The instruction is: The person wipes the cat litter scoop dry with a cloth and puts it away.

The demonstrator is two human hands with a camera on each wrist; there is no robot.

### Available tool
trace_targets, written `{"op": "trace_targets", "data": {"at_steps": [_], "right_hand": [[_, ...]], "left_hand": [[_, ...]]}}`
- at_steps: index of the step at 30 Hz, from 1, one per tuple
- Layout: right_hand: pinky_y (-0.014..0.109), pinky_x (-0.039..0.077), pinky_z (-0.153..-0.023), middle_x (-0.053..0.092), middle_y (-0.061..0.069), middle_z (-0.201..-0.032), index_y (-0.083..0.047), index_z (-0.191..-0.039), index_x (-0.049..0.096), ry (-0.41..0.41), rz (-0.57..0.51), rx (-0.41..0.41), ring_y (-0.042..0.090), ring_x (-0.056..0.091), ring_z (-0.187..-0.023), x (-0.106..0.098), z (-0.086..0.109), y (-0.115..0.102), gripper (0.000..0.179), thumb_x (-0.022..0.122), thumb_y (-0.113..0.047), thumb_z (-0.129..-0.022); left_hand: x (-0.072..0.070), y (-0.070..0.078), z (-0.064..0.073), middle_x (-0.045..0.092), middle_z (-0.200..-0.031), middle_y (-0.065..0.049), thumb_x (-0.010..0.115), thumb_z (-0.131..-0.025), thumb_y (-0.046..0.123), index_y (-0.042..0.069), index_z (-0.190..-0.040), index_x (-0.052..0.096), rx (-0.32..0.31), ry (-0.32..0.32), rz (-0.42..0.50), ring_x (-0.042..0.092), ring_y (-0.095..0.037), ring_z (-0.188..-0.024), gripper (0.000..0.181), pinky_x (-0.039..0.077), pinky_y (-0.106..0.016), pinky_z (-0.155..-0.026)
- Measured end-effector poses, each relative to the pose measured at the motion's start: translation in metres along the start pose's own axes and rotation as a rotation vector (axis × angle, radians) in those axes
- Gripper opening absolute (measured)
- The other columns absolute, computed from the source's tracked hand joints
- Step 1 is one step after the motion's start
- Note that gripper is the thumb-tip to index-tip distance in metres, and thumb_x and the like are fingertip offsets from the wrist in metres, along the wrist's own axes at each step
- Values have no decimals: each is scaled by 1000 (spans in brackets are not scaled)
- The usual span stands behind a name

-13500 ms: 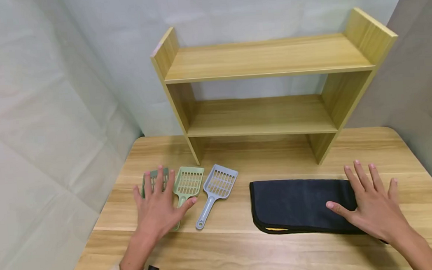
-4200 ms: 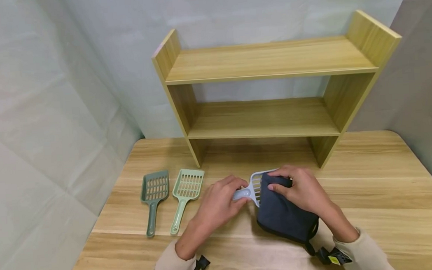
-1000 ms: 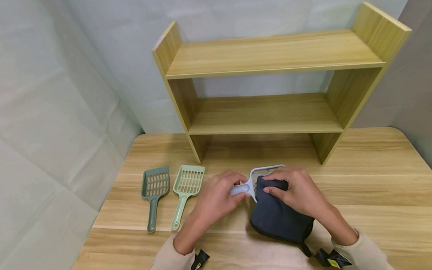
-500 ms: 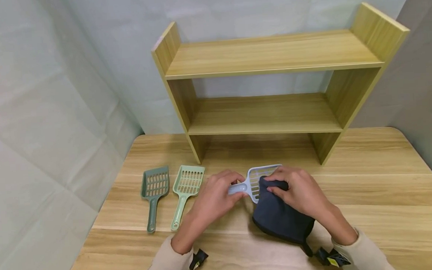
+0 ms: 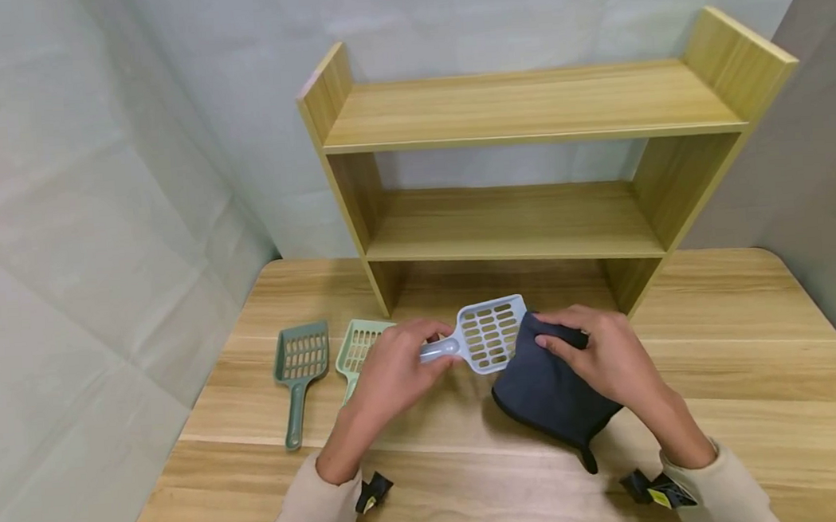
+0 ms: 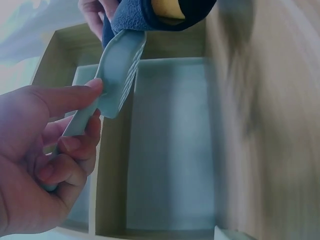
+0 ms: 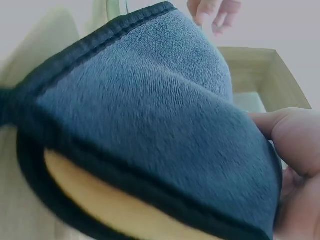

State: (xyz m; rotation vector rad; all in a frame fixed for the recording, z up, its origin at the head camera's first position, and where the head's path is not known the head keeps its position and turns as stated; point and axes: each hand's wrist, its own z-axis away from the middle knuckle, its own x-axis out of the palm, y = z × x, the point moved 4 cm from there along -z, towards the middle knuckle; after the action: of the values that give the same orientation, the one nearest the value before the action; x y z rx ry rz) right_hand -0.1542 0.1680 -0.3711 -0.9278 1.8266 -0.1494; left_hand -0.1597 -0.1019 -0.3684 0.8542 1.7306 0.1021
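My left hand (image 5: 396,366) pinches the handle of a pale blue slotted litter scoop (image 5: 442,350), its head pointing right. A dark navy plush cloth (image 5: 548,385) with black edging is bunched in my right hand (image 5: 610,353), between thumb and fingers. The cloth overlaps the far end of the scoop's head; most of the slots show. In the left wrist view the scoop (image 6: 114,72) appears nearly edge-on, the cloth (image 6: 132,17) folded about its tip. The right wrist view shows the cloth (image 7: 145,110) up close, with its yellow-orange underside and a corner loop.
To the left lie a dark green scoop (image 5: 295,416) and a light green one (image 5: 350,382), partly behind my left hand. A two-tier wooden shelf (image 5: 518,255) stands at the back of the wood-grain table (image 5: 741,369). Pale fabric (image 5: 98,193) hangs behind and left.
Earlier the blue scoop lay on the table beside the flat cloth, with both hands open. Over the last second the scoop moved left and up, baring more slots; the cloth shifted toward its tip.
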Motion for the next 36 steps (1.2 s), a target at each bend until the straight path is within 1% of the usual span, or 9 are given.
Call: {"op": "trace_targets", "data": {"at_steps": [4, 7, 9, 11, 14, 17, 24, 30, 36], "right_hand": [[25, 43, -50, 80, 17, -120, -10, -129, 79, -29, -67, 49, -1, 44, -44, -6, 0, 6, 37, 84, -9, -92], [23, 32, -43, 78, 19, -127, -12, -138, 74, -79, -118, 80, -7, 18, -41, -10, 1, 10, 42, 81, -11, -97], [24, 33, -45, 76, 19, -131, -13, -143, 71, -101, -140, 93, -7, 19, -43, -14, 1, 12, 45, 79, -12, -99], [20, 40, -53, 74, 17, -136, -14, -146, 68, -105, -149, 102, -8, 40, -53, -18, 1, 14, 47, 77, -13, -100], [10, 48, -75, 72, 15, -141, -12, -149, 65, -100, -187, 128, -10, 62, -90, -23, 0, 18, 47, 74, -13, -103], [4, 44, -95, 68, 16, -146, -12, -153, 61, -109, -254, 167, -13, 58, -121, -27, -2, 21, 47, 69, -14, -106], [7, 46, -95, 60, 14, -156, -17, -160, 52, -173, -384, 275, -13, 59, -119, -29, -4, 28, 50, 62, -20, -111], [9, 47, -98, 57, 20, -156, -6, -161, 48, -212, -554, 323, -7, 62, -119, -23, -4, 32, 54, 63, -14, -110], [23, 61, -88, 68, 0, -142, -2, -162, 44, -288, -796, 395, 6, 74, -108, -17, -2, 32, 57, 62, -15, -110]], "left_hand": [[-7, -5, -1, 78, -96, -2, 96, -81, 18, 10, -107, 81, -24, 11, 16, 69, -15, -82, 31, 54, -34, -74], [-13, -9, -2, 78, -96, -4, 95, -82, 17, 9, -108, 80, -38, 23, 22, 68, -16, -80, 32, 53, -33, -72], [-18, -12, -3, 78, -97, -5, 95, -82, 17, 8, -109, 80, -46, 33, 26, 67, -16, -79, 32, 53, -32, -70], [-23, -14, -3, 78, -99, -7, 94, -83, 17, 7, -110, 80, -55, 45, 33, 66, -17, -77, 32, 52, -32, -68], [-30, -19, -3, 79, -103, -9, 94, -84, 17, 7, -111, 80, -73, 60, 50, 67, -18, -80, 32, 53, -32, -69], [-36, -23, -2, 79, -106, -9, 93, -85, 17, 7, -112, 79, -83, 68, 64, 68, -19, -83, 32, 54, -32, -71], [-42, -23, -1, 80, -105, -6, 94, -85, 19, 8, -111, 80, -31, 45, 95, 66, -16, -83, 32, 52, -28, -71], [-35, -15, -2, 79, -103, -2, 93, -85, 18, 9, -112, 80, 34, -34, 173, 65, -13, -83, 31, 52, -26, -73], [-29, -13, -2, 79, -106, -2, 91, -87, 17, 10, -113, 80, 60, -70, 195, 65, -13, -85, 29, 54, -28, -76]]}}
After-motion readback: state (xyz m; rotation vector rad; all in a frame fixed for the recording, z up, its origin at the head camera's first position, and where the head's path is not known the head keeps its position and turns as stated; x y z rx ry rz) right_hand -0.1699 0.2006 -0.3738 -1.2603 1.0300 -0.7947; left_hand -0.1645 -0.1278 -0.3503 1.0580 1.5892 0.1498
